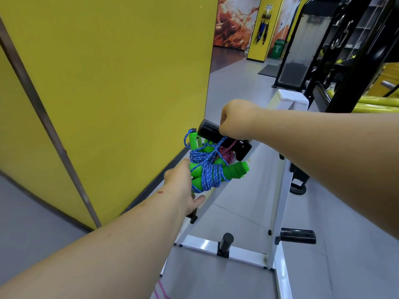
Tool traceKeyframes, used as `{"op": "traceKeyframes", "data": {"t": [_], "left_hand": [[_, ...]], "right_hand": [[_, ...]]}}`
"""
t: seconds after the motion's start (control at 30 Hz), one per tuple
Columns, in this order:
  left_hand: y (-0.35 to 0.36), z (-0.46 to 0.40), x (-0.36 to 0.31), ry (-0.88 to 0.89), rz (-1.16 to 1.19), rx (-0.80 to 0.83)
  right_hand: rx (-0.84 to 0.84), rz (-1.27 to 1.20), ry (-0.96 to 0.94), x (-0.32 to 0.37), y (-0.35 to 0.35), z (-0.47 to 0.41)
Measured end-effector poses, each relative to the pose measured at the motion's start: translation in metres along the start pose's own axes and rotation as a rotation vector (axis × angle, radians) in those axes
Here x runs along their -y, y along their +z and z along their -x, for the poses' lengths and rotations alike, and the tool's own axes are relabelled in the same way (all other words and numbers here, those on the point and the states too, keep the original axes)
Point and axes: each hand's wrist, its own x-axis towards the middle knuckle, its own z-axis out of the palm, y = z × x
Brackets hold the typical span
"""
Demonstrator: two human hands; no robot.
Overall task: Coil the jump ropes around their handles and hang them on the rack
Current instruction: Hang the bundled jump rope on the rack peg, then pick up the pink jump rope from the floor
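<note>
Coiled jump rope at the rack peg, both hands on it

Yellow wall (108, 83) fills 9 to 12 o'clock; grey floor (345, 266) below; white rack (278, 212) runs from 6 toward 1 o'clock. Right hand (234, 117) pinches the blue cord at the black peg (209, 131), fingers curled. Left hand (183, 186), at 7 o'clock of the peg, grips the green-handled jump rope (212, 172) bundle hanging under it. Pink rope (225, 153) behind
</note>
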Motion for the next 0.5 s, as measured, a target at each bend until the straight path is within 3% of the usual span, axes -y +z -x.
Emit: {"op": "traceKeyframes", "data": {"t": [0.13,0.33,0.5], "left_hand": [[-0.008,-0.001,-0.003,0.059,-0.053,-0.044],[-0.015,0.007,-0.013,0.351,-0.327,-0.089],[-0.031,0.039,-0.024,0.397,-0.336,-0.057]], "right_hand": [[-0.021,-0.007,0.009,0.005,-0.002,0.006],[-0.019,-0.054,-0.034,0.009,-0.009,0.020],[-0.078,-0.146,-0.091,0.020,-0.004,0.043]]}}
